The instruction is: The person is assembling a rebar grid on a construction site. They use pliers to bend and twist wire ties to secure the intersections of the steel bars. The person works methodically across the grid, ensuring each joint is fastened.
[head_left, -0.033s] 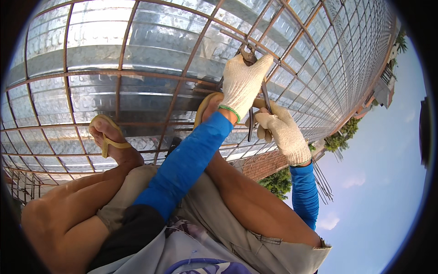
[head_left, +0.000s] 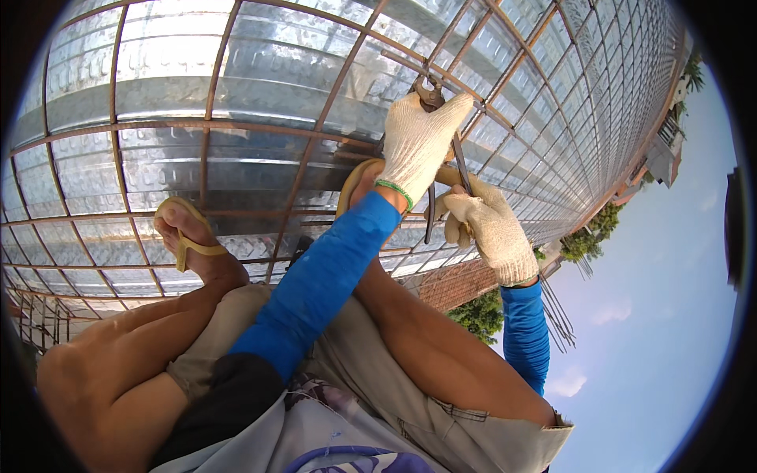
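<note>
My left hand [head_left: 422,142], in a cream knit glove with a green cuff edge, is closed around the upper part of a pair of dark metal pincers [head_left: 430,93]. Their jaws poke out above the glove, at a crossing of the rebar mesh [head_left: 318,126]. Below and to the right, my gloved right hand [head_left: 490,232] has its fingers curled at the end of one pincer handle [head_left: 460,164]. The other handle hangs between the two hands. Whatever the jaws bite on is too small to make out.
Ribbed shiny metal decking [head_left: 276,87] lies under the mesh. My feet, in yellow flip-flops [head_left: 189,244], rest on it. A brick wall [head_left: 457,285], a tree [head_left: 479,317] and a bundle of rods [head_left: 558,315] show beyond the edge at the right.
The free pincer handle between my hands has shifted very slightly left. Both hands otherwise keep their places and their hold.
</note>
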Motion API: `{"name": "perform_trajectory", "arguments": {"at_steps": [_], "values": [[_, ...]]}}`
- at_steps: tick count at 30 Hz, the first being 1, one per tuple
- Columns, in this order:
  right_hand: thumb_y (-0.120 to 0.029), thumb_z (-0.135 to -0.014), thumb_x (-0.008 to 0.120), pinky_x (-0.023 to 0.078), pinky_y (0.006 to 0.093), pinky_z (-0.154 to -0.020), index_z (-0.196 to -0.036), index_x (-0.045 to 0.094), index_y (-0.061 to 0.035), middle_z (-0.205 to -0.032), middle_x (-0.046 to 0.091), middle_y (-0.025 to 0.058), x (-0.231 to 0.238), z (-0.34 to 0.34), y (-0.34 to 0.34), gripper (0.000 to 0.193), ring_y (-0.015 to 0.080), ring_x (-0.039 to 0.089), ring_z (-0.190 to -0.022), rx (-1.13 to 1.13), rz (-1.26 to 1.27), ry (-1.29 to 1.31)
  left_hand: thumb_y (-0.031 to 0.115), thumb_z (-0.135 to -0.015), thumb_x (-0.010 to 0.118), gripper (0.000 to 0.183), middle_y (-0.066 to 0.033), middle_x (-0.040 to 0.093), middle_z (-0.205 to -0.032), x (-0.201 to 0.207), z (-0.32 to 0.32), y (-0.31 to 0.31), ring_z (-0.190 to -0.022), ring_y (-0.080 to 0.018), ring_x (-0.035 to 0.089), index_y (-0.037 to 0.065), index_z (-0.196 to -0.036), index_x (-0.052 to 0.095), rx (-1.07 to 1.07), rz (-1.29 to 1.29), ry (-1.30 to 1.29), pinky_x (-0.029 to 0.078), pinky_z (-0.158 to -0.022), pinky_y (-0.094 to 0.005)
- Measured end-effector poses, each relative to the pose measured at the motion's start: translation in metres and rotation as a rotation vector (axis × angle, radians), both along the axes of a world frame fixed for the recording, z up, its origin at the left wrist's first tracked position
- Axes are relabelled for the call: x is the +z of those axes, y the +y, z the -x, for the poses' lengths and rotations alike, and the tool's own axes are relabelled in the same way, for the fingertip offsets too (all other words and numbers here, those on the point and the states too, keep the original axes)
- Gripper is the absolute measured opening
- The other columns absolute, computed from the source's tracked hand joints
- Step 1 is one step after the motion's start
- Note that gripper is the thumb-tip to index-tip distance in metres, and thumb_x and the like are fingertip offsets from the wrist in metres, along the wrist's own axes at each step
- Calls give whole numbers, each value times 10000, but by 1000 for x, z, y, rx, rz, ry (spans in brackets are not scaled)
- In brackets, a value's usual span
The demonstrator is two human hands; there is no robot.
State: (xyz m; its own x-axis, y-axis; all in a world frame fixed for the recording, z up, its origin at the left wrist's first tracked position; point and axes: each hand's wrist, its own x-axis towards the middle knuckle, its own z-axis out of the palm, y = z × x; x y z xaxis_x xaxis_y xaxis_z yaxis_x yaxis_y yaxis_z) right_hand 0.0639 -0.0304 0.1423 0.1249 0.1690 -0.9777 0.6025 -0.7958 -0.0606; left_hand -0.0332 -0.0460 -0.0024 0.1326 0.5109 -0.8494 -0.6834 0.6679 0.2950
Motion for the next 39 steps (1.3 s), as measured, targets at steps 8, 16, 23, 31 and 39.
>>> {"name": "perform_trajectory", "arguments": {"at_steps": [8, 16, 23, 31, 39], "values": [[-97, -1015, 597, 635, 300, -731, -1549, 520, 63, -1068, 732, 73, -17, -11, -18, 563, 165, 737, -784, 20, -43, 11, 279, -927, 792, 271, -16, 676, -702, -9, -6, 0, -599, -77, 551, 14, -908, 735, -28, -118, 124, 430, -536, -285], [-129, -1046, 630, 638, 332, -739, -1338, 603, 21, -1073, 740, 137, -17, -4, -22, 330, 248, 795, -879, -223, -32, 138, 199, -965, 672, 240, -42, 649, -638, -11, -18, -1, -565, -139, 604, 0, -833, 652, 134, -104, 21, 462, -528, -345], [-223, -1028, 727, 558, 358, -580, -1155, 575, -6, -866, 718, 106, -33, -19, -32, 294, 218, 746, -705, -337, -60, 208, 272, -1027, 700, 236, -36, 645, -751, -15, -17, -7, -594, -159, 622, 37, -1032, 672, 229, -12, -361, 526, -553, -330], [-123, -930, 764, 542, 340, -545, -1171, 623, 40, -808, 695, 72, -35, -7, -28, 324, 197, 704, -625, 421, -231, -229, 422, -1100, 659, 401, 3, 467, -610, -3, -29, 6, -477, -168, 465, 58, -933, 627, 323, 181, -460, 411, -465, -360], [22, -860, 676, 514, 304, -521, -1105, 643, 40, -769, 639, 32, -37, -32, -25, 247, 153, 610, -562, -230, 83, 109, 474, -1125, 594, 449, 21, 497, -615, -22, -28, -11, -508, -155, 472, 60, -1005, 718, 411, 24, -796, 386, -496, -326]]}}
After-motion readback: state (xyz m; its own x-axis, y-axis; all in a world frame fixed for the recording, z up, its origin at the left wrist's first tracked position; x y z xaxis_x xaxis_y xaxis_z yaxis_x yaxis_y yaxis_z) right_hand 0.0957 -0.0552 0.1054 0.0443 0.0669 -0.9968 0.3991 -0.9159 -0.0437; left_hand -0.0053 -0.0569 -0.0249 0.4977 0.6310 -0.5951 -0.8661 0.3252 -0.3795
